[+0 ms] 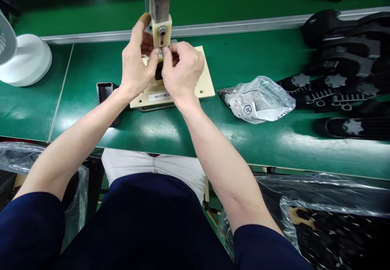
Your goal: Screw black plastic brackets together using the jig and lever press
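Both hands meet at the lower end of a cream block [157,32] with a bolt in its face, mounted under a metal upright [162,2]. My left hand [138,61] has its thumb bent in below the block and its index finger raised along the block's left side. Close beside it, my right hand [183,67] pinches thumb and finger just under the block; what lies between them is too small to make out. Below the fingertips a black part [159,71] sits over a cream base plate [207,73] with a printed label [160,96].
A black open-ended holder [105,93] stands left of the plate. To the right lie a clear plastic bag [262,99] of small pieces and a pile of black parts [344,67]. A white round lamp base [29,61] is far left. Plastic-lined bins [329,189] stand below the table edge.
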Tool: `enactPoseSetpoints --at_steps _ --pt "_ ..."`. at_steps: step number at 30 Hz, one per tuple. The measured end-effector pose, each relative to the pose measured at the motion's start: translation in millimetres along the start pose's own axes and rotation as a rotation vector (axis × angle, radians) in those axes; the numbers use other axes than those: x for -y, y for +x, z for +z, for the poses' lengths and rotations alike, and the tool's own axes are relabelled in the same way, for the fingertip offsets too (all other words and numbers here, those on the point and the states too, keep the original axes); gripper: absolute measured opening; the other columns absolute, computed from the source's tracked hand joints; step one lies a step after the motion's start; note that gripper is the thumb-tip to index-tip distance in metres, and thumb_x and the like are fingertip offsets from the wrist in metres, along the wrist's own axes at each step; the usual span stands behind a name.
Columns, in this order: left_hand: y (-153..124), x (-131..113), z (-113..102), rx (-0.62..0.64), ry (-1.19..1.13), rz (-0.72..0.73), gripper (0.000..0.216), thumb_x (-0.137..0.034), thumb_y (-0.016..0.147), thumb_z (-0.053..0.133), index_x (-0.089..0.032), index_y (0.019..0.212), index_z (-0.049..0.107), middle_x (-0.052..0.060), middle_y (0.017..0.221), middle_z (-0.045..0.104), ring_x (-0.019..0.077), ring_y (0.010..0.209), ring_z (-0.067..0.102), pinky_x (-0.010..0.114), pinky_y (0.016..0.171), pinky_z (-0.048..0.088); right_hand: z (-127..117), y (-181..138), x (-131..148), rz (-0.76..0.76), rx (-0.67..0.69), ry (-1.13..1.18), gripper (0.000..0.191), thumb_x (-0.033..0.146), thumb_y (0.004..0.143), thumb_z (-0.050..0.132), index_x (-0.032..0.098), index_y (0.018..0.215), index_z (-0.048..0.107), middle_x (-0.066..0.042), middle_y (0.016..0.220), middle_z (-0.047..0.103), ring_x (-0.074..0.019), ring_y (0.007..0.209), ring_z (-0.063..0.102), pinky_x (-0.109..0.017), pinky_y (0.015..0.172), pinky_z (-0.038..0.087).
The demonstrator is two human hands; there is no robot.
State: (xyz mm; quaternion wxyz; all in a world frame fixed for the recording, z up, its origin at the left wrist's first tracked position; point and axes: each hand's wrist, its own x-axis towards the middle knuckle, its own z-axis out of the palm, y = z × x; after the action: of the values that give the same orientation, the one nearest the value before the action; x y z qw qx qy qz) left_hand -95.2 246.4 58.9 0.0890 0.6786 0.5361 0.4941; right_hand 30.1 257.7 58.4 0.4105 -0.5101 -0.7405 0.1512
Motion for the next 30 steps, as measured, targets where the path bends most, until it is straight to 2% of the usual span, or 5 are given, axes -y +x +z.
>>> enactPoseSetpoints --at_steps 10,19,23,25,30 --pt "6 -7 -7 -0.006 0.087 0.018 0.062 -0.043 0.084 0.064 -0.025 0.134 0.032 0.004 0.092 0.057 0.0218 0.096 0.061 0.037 0.085 0.051 3 2 -10 -0.066 0.013 0.012 0.031 0.039 0.100 0.033 0.021 0.088 0.055 -0.008 0.090 0.063 -0.0230 0.096 0.059 -0.039 0.091 0.046" --pt "7 2 3 -0.075 0.107 0.052 0.060 -0.032 0.083 0.061 -0.019 0.133 0.031 0.002 0.084 0.058 0.0186 0.080 0.061 0.034 0.077 0.051 -75 15 -25 -0.080 -0.086 0.184 0.010 0.025 0.086 0.055 0.018 0.083 0.062 -0.005 0.084 0.066 -0.0179 0.076 0.061 -0.033 0.077 0.051" --pt "4 -25 4 -0.120 0.137 -0.081 0.051 -0.019 0.079 0.051 -0.016 0.129 0.038 0.004 0.084 0.062 0.0180 0.075 0.062 0.034 0.076 0.053 -136 78 1 -0.217 -0.264 0.242 0.012 0.027 0.082 0.059 0.017 0.084 0.065 -0.004 0.078 0.065 -0.0169 0.069 0.060 -0.031 0.067 0.051" --pt "3 -34 10 -0.188 0.110 -0.006 0.046 -0.016 0.077 0.049 -0.015 0.123 0.045 0.005 0.080 0.064 0.0190 0.067 0.063 0.033 0.067 0.055 -167 127 28 -0.287 -0.328 0.295 0.013 0.029 0.083 0.059 0.017 0.085 0.064 -0.003 0.075 0.064 -0.0165 0.067 0.060 -0.030 0.064 0.051" --pt "6 -38 27 -0.312 0.059 0.117 0.049 -0.011 0.077 0.045 -0.018 0.126 0.045 0.007 0.081 0.066 0.0209 0.068 0.066 0.034 0.063 0.057 -231 261 142 -0.492 -0.512 0.248 0.022 0.024 0.093 0.044 0.013 0.105 0.059 -0.008 0.097 0.065 -0.0127 0.083 0.061 -0.029 0.078 0.051"
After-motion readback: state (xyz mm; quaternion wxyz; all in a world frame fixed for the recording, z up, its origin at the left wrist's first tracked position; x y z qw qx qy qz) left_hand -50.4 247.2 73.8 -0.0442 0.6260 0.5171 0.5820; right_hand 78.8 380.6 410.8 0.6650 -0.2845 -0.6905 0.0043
